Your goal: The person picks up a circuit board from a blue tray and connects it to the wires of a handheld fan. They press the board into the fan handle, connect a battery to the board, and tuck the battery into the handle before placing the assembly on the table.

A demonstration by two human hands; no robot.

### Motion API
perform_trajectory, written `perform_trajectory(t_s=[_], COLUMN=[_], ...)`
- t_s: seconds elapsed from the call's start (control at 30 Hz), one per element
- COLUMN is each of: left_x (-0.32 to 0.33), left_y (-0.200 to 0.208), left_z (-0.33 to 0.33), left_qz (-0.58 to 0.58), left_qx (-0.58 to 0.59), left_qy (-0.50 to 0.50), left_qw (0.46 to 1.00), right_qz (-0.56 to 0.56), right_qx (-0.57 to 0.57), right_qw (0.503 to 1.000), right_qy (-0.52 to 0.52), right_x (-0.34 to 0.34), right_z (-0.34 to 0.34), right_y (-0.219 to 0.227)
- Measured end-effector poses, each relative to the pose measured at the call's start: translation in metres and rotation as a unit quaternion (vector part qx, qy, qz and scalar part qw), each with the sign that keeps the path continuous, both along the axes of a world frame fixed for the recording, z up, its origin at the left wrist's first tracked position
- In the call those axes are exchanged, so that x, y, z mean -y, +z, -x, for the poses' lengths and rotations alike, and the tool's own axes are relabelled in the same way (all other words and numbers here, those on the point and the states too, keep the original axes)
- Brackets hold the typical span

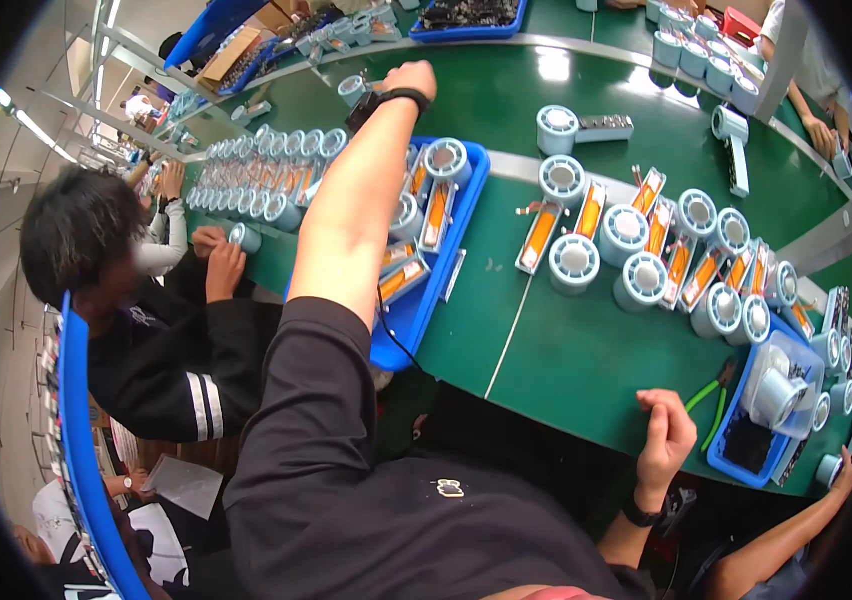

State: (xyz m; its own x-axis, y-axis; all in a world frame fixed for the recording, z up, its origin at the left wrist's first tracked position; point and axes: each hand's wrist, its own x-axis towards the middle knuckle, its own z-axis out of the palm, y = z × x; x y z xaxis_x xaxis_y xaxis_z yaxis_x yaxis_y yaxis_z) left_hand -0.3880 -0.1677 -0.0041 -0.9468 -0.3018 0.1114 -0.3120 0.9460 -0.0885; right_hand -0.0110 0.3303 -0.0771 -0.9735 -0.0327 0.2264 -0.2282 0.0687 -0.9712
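My left hand (411,80) reaches far over the green table, its fingers curled into a fist; whatever may be inside is hidden. A light blue round-headed piece (351,90) lies just left of it. Below my outstretched forearm is a blue tray (466,200) with several light blue handheld units, their open handles showing orange inserts (437,215). At the table's near edge hovers my right hand (666,435), loosely closed with nothing visible in it. Green-handled cutting pliers (714,400) lie beside it. Ahead stand several similar units with round vented heads (574,262).
A smaller blue bin (781,455) with a clear plastic box (784,375) stands at the right. Rows of light blue units (276,170) fill the left. A co-worker (146,300) sits close on my left; another person's arm (786,530) is at lower right. Metal posts (786,60) rise beyond.
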Motion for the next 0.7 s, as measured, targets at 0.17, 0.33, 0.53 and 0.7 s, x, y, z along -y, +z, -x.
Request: perform_trajectory(t_s=[0.17, 0.33, 0.53, 0.7], left_x=[0.091, 0.079, -0.060, -0.213], left_y=[-0.043, -0.032, 0.079, 0.095], left_z=[0.015, 0.019, -0.061, -0.268], left_qz=[0.139, 0.093, -0.156, 0.051], left_qx=[-0.029, 0.016, -0.182, -0.122], left_qy=[-0.030, -0.088, -0.376, -0.649], left_qw=[0.989, 0.992, 0.895, 0.749], right_qz=[-0.080, -0.071, -0.068, -0.076], right_qx=[-0.014, 0.007, 0.004, 0.009], right_qw=[0.997, 0.997, 0.998, 0.997], right_qy=[-0.008, -0.026, -0.012, -0.016], right_x=[0.008, 0.011, 0.011, 0.008], right_z=[0.006, 0.001, 0.002, 0.002], right_y=[0.004, 0.001, 0.000, -0.004])
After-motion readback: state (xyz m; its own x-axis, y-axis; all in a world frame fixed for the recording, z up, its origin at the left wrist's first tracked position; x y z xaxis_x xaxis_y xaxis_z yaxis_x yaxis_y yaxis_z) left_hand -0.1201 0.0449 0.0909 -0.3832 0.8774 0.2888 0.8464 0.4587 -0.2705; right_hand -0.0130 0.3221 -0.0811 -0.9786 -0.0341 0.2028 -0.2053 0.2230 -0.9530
